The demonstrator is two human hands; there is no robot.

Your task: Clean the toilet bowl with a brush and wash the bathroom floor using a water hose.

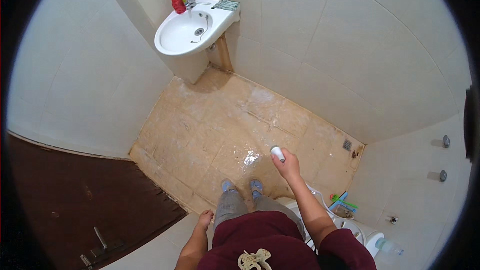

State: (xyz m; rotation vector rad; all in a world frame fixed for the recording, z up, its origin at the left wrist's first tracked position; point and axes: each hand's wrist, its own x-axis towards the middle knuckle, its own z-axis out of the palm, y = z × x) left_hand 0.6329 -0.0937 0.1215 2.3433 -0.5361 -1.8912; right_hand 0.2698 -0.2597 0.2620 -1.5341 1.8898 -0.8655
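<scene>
My right hand grips a white hand-held bidet sprayer, its head pointing forward over the floor. A faint spray of water leaves it towards the beige tiled floor, which is wet and shiny in front of my feet. A white hose curves beside my right forearm; its link to the sprayer is hidden. At my side, near my grey trouser leg, hangs my left hand with its fingers curled and no object visible in it.
A white washbasin carries a red spray bottle and a folded cloth. A brown door stands left. A floor drain lies right. Near the toilet are a green-handled brush and plastic bottle.
</scene>
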